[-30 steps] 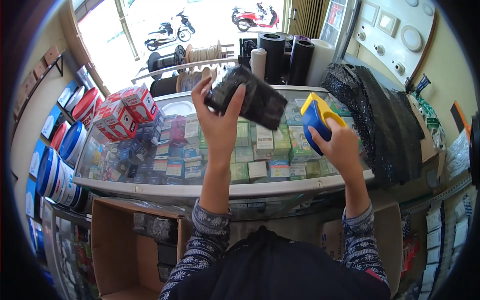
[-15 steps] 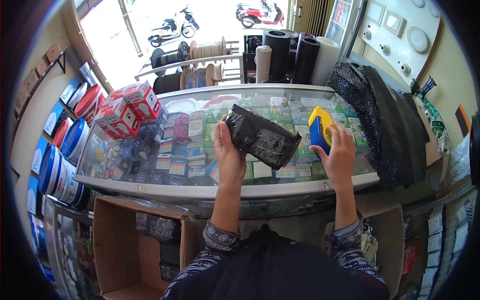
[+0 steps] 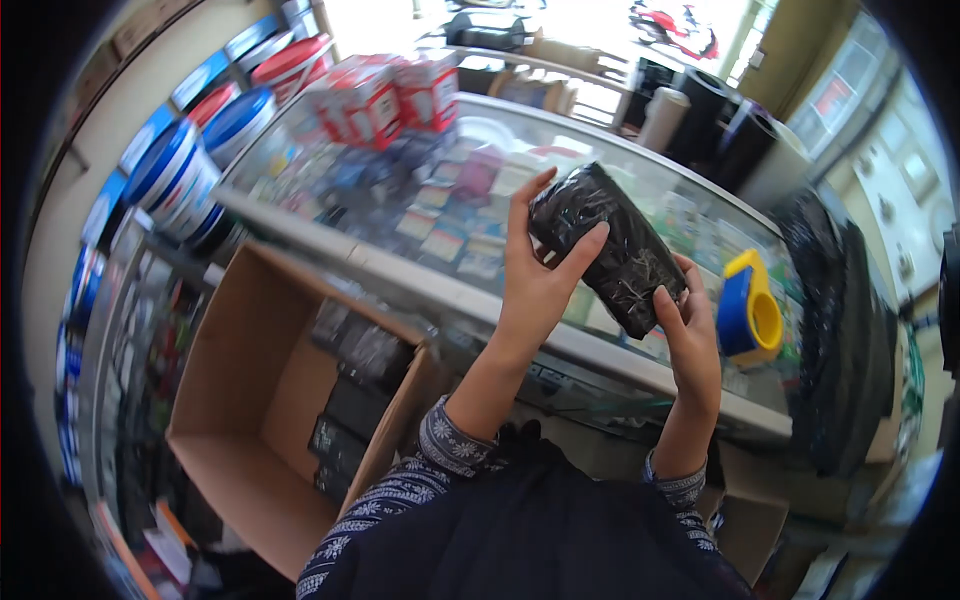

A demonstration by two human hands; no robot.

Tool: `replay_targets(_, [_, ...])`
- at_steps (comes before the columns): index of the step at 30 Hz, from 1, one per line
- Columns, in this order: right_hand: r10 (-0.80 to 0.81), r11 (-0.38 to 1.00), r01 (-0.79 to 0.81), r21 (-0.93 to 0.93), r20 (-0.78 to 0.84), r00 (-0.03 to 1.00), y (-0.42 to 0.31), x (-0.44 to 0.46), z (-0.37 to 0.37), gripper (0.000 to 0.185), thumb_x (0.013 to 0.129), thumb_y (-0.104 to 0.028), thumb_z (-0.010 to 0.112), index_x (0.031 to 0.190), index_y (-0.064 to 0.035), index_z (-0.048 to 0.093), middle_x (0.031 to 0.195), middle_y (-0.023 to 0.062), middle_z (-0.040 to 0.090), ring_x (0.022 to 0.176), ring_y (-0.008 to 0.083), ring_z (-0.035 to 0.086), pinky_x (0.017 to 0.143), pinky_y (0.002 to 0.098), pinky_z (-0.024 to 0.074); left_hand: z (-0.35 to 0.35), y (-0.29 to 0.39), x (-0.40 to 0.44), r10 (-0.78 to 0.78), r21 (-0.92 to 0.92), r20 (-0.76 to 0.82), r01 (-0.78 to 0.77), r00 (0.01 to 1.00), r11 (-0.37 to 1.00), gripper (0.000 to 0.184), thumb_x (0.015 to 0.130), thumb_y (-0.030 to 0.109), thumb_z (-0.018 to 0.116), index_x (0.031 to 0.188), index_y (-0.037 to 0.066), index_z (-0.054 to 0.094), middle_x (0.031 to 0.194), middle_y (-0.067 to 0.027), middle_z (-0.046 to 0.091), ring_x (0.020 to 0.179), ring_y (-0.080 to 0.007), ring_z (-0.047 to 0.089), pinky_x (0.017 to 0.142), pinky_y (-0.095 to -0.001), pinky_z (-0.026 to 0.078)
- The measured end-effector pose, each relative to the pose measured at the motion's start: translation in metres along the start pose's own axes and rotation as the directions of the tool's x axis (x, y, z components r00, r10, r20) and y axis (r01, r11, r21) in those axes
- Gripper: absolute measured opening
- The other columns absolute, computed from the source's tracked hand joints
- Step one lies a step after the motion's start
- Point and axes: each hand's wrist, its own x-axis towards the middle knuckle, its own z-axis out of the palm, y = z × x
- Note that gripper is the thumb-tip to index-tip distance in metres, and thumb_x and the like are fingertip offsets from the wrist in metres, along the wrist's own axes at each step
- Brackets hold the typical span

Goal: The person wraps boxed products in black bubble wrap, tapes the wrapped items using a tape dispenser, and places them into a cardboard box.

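A package wrapped in shiny black plastic [image 3: 610, 250] is held up over the glass counter, tilted down to the right. My left hand [image 3: 545, 245] grips its upper left end, thumb across the face. At the lower right end, the fingers and thumb of my right hand [image 3: 690, 330] close on the same package. A blue and yellow tape dispenser [image 3: 750, 310] rests on the counter just right of my right hand, apart from it. Below on the left, an open cardboard box [image 3: 290, 390] contains several similar black-wrapped packages [image 3: 360, 350].
Red and white bulb boxes [image 3: 385, 100] stand on the glass display counter [image 3: 350, 250], full of small boxes. Black plastic sheeting [image 3: 830, 330] drapes its right end. Rolls [image 3: 695, 115] stand behind it; paint buckets [image 3: 170, 180] line the left. Another cardboard box [image 3: 755, 510] sits lower right.
My right hand has let go of the tape dispenser, which now lies on the counter, and has taken hold of the package's lower end. The view has turned toward the left box.
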Motion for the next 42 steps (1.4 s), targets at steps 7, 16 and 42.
replay_targets(7, [-0.021, 0.999, 0.035, -0.015, 0.551, 0.834, 0.004, 0.026, 0.115, 0.051, 0.083, -0.016, 0.063, 0.126, 0.0012, 0.041, 0.106, 0.0092, 0.056, 0.093, 0.0112, 0.054, 0.080, 0.0236, 0.0436, -0.081, 0.074, -0.044, 0.300, 0.149, -0.423, -0.261, 0.855, 0.954, 0.064, 0.083, 0.005, 0.061, 0.135, 0.008, 0.023, 0.121, -0.0093, 0.041, 0.103, -0.0147, 0.051, 0.086, -0.0261, 0.045])
replay_targets(16, [-0.144, 0.947, 0.319, -0.043, 0.829, 0.540, 0.034, -0.006, 0.240, 0.040, 0.082, -0.026, 0.064, 0.114, -0.0023, 0.057, 0.103, 0.0172, 0.062, 0.098, 0.0251, 0.059, 0.084, 0.0340, 0.0453, -0.193, 0.149, -0.146, 0.227, 0.392, -0.602, 0.035, 0.765, 0.919, 0.071, 0.088, 0.018, 0.058, 0.142, 0.013, 0.011, 0.126, -0.0099, 0.042, 0.106, -0.0160, 0.050, 0.083, -0.0306, 0.047])
replay_targets(42, [0.130, 0.926, 0.216, -0.309, 0.799, 0.587, 0.111, 0.035, 0.240, 0.046, 0.081, -0.019, 0.065, 0.121, -0.0013, 0.049, 0.111, 0.0177, 0.056, 0.103, 0.0261, 0.056, 0.088, 0.0328, 0.0421, -0.283, 0.033, -0.187, -0.633, -0.137, -0.633, 0.740, 0.445, 0.658, 0.085, 0.087, 0.030, 0.059, 0.141, 0.024, -0.007, 0.144, -0.0191, 0.008, 0.130, -0.0362, 0.022, 0.096, -0.0620, 0.027])
